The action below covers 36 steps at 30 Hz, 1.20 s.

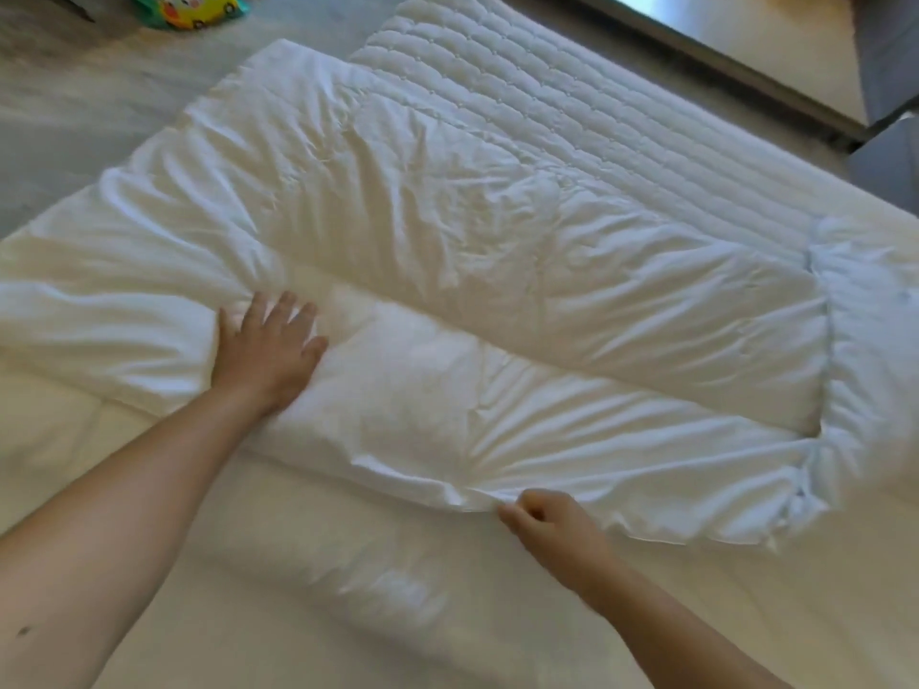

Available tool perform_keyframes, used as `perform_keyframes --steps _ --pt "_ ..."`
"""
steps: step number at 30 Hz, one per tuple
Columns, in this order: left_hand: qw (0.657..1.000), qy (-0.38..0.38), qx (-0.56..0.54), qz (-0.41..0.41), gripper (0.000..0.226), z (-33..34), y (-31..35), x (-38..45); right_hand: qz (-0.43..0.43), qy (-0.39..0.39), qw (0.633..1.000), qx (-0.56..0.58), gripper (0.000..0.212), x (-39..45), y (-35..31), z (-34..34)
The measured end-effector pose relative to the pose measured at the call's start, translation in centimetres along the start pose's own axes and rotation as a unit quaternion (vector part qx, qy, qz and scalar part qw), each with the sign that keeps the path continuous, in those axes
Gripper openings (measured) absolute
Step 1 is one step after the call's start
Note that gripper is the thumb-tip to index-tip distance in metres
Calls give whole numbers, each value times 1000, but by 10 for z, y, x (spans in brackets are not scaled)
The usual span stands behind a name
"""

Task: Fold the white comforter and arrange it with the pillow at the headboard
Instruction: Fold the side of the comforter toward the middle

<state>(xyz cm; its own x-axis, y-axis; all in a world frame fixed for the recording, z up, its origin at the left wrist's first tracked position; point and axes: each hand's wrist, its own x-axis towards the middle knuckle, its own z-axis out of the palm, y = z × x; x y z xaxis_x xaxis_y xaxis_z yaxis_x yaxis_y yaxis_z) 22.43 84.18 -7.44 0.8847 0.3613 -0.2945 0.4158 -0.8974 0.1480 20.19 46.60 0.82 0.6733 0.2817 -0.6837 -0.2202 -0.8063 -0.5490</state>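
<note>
The bed [308, 579] fills most of the view, its near part covered by a smooth cream sheet. A quilted mattress pad [547, 106] with stitched channels shows on the far side, toward the upper right.

The white comforter [422, 231] lies across the middle of the bed, rumpled and partly folded: a near panel is doubled over, forming a long ridge that runs from the left hand toward the right edge of the bed. At the right, the comforter's end bunches into a gathered border (slightly bluish in this light). Its near edge rests on the cream sheet.

The left hand [266, 348] lies flat on the comforter near the start of the ridge, fingers spread and palm down, pressing the fabric. Creases radiate from under the fingertips.

The right hand [542, 522] is at the comforter's near edge, its grip closed in a pinch on the hem, thumb and fingers pressed together on the cloth. Folds fan out from that point.

On the floor [74, 92] beyond the bed, at the upper left, sits a colourful printed package [191, 7], only partly in view.
</note>
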Motion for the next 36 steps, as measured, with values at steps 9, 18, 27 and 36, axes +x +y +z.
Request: perform_keyframes --steps 9,18,27,36 --pt "990 -49 87 -103 46 -7 36 9 120 146 906 -378 68 75 171 -140" --pt "980 -19 -36 193 56 48 352 -47 -33 174 918 -354 66 30 206 -104" --pt "974 -47 69 212 73 143 381 -95 201 365 852 -316 62 94 243 -319" --pt "981 -72 42 175 77 124 390 -90 156 546 756 326 26 -85 365 -295"
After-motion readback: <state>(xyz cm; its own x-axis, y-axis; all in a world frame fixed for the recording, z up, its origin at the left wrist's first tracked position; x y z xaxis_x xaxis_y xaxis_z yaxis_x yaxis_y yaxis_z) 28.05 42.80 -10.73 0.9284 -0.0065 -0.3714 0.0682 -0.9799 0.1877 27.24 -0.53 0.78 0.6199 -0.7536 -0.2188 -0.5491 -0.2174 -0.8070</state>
